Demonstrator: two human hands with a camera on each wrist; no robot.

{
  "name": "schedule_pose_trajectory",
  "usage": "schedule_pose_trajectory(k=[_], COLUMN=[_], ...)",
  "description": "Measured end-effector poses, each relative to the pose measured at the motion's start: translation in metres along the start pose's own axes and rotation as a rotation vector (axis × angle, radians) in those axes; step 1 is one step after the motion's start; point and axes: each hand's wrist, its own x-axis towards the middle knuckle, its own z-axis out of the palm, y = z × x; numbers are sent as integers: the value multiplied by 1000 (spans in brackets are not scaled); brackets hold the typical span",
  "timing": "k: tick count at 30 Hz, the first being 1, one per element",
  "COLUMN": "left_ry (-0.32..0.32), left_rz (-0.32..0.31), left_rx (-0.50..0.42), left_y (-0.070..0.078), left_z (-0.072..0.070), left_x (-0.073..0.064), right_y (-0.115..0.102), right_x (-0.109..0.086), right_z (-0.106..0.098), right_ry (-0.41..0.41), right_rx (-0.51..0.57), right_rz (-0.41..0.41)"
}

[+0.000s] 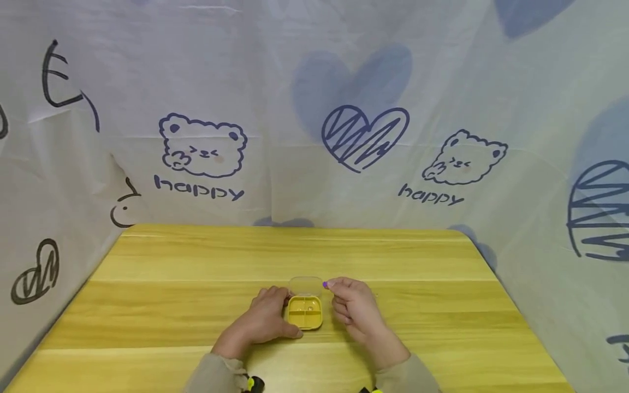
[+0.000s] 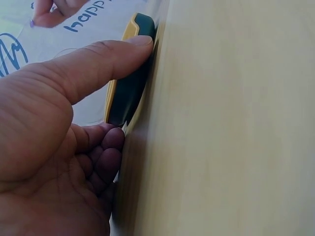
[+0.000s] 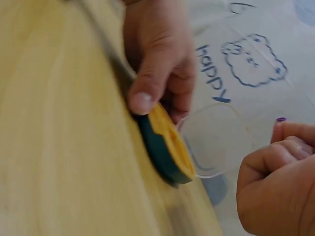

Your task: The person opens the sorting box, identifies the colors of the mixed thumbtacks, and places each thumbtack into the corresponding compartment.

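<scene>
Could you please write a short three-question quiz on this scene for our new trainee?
1. Multiple choice: what does the right grip pinch?
A) a red pencil
B) a small purple piece
C) a metal spoon

2. True or false: the clear lid is open.

3. Count: how many compartments does the yellow box held by the left grip have?

Key: 1. B; 2. True; 3. Four.
</scene>
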Motion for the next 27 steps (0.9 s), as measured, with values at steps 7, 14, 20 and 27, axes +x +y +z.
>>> schedule_pose_trajectory(k=[7, 14, 20, 27], left_ry=[-10, -24, -24, -33], left_rz=[-4, -3, 4, 0], left_rx=[7, 5, 11, 7], left_y=[1, 1, 1, 2], left_z=[0, -2, -3, -4], left_x=[0, 0, -1, -1], right_y=[9, 14, 16, 13], right_x=[1, -1, 1, 2], right_z=[18, 32, 40, 38], right_ry=[13, -118, -161, -127], right_rx=[-685, -1337, -1510, -1525], right_rz=[-140, -349, -441, -479])
